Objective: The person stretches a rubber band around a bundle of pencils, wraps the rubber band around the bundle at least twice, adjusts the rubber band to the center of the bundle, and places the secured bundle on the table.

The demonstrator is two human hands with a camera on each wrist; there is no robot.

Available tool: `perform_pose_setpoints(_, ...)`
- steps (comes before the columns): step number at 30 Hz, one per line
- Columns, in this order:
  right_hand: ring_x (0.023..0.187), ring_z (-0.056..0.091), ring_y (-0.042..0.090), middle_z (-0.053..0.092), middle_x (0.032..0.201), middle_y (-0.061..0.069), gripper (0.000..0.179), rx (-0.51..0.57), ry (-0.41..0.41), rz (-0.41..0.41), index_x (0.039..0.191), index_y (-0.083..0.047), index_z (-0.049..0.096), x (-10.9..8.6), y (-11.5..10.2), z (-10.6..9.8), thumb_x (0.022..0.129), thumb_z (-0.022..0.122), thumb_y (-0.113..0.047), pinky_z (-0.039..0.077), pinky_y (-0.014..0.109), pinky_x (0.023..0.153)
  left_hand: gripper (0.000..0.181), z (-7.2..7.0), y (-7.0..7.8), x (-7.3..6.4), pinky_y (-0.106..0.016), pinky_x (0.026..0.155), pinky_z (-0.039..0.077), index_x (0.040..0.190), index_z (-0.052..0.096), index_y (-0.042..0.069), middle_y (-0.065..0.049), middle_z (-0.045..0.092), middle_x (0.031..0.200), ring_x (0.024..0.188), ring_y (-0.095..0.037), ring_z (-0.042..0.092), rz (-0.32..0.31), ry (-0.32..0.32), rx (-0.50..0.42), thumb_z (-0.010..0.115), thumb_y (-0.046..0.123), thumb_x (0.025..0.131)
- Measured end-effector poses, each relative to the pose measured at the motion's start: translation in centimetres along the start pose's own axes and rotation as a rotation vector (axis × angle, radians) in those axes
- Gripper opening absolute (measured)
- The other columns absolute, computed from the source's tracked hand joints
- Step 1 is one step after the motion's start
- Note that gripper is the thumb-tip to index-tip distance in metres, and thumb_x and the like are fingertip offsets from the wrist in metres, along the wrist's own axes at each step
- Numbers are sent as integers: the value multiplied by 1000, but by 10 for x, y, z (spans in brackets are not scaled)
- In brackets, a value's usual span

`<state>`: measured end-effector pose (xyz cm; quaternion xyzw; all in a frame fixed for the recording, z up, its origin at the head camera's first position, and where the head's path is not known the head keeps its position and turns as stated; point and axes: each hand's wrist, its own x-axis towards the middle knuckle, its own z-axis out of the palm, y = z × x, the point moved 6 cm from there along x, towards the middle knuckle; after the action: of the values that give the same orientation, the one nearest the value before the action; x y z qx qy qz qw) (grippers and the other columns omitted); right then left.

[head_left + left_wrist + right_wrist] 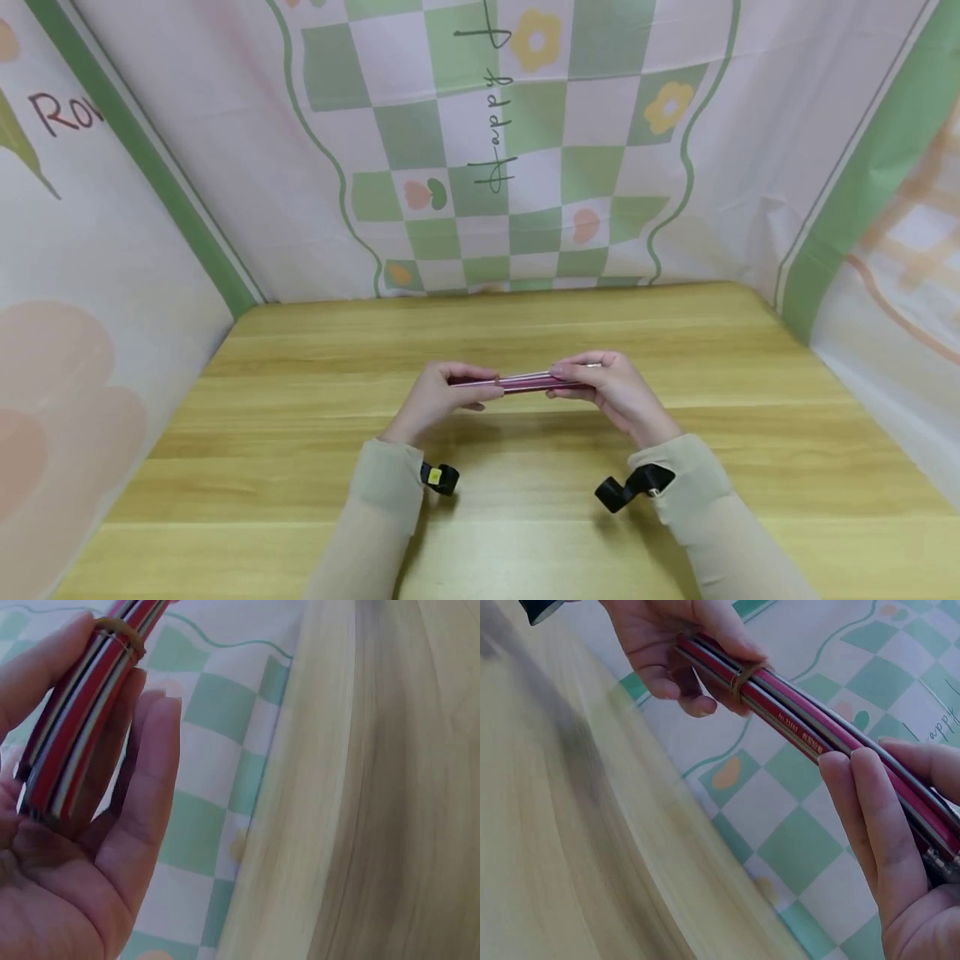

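- Red, pink and silver-striped pencils [527, 384] form one bundle, held above the wooden table [517, 525] between two hands.
- Round the bundle, towards its left end, sits a brown rubber band [742, 679], the only tie visible.
- The left hand [442, 396] pinches that end, thumb opposite fingers, its thumb tip at the band; the right hand [611, 390] holds the other end between thumb and fingers.
- A likely trouble: the left thumb could catch the band and roll it off, spilling pencils across the table. The right end, with no tie in sight, might fan out if that hand loosens.
- The right wrist view shows small printing on a red pencil, which the head view does not. The left wrist view shows uneven pencil ends near the palm. Only the head view shows the whole checked pattern on the cloth [480, 196] behind.
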<state>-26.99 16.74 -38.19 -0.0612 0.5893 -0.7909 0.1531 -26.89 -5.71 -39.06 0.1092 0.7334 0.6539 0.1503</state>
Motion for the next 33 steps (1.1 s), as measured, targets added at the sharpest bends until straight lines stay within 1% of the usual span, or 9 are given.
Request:
perform_pose_setpoints(4, 76, 75, 19, 74, 91, 8, 25, -4, 7, -17, 85, -10, 77, 2, 0, 6, 94, 60, 5, 60, 27, 77, 35, -1, 5, 0, -49, 90, 56, 108, 77, 11, -5, 76, 105, 99, -39, 67, 15, 26, 39, 85, 29, 79)
perform_pose_setpoints(9, 75, 75, 18, 75, 90, 7, 25, -21, 2, -48, 85, -11, 77, 4, -3, 14, 94, 61, 6, 60, 27, 76, 34, -4, 9, -1, -49, 83, 55, 103, 79, 14, 0, 76, 101, 83, -20, 64, 30, 103, 94, 87, 32, 75)
perform_pose_setpoints(12, 74, 75, 18, 75, 89, 6, 27, -32, 9, -59, 84, -12, 77, 4, -4, 15, 93, 60, 7, 61, 27, 75, 33, -4, 8, -1, -45, 78, 54, 101, 80, 15, 0, 76, 100, 80, -13, 60, 39, 119, 115, 88, 32, 74)
perform_pose_setpoints(17, 73, 75, 18, 74, 89, 7, 28, -25, 8, -64, 84, -12, 77, 2, -2, 14, 93, 60, 8, 61, 26, 74, 33, -2, 9, -2, -49, 84, 55, 100, 80, 18, 0, 77, 99, 86, -14, 66, 58, 95, 138, 88, 36, 74)
perform_pose_setpoints(20, 73, 75, 18, 75, 89, 7, 27, -28, 4, -63, 83, -12, 77, 0, -1, 14, 92, 61, 8, 61, 26, 73, 34, -1, 11, -4, -50, 84, 56, 101, 80, 20, 1, 77, 97, 84, -14, 68, 65, 78, 206, 88, 39, 73)
perform_pose_setpoints(23, 72, 75, 18, 75, 87, 7, 27, -37, 5, -65, 83, -12, 77, -1, -1, 15, 91, 62, 8, 61, 27, 73, 32, 0, 16, -7, -41, 76, 57, 100, 80, 22, 4, 77, 93, 81, -11, 68, 83, 78, 321, 87, 40, 74)
perform_pose_setpoints(26, 72, 75, 18, 76, 85, 7, 26, -48, -11, -67, 83, -12, 77, -1, 0, 20, 91, 62, 8, 61, 28, 72, 31, 6, 24, -9, -31, 69, 55, 100, 80, 21, 5, 77, 91, 78, -11, 68, 147, 60, 438, 84, 41, 76)
perform_pose_setpoints(30, 73, 75, 18, 76, 83, 7, 26, -44, -24, -70, 83, -12, 77, 0, 2, 24, 91, 62, 8, 61, 29, 72, 32, 14, 30, -9, -29, 67, 54, 101, 80, 19, 5, 78, 90, 76, -10, 68, 200, 33, 488, 82, 42, 78)
perform_pose_setpoints(33, 72, 75, 18, 76, 83, 7, 27, -37, -11, -65, 82, -12, 77, 0, 2, 22, 91, 61, 9, 61, 28, 71, 32, 15, 29, -8, -28, 68, 53, 101, 80, 19, 6, 78, 90, 76, -9, 67, 191, 43, 483, 83, 41, 78)
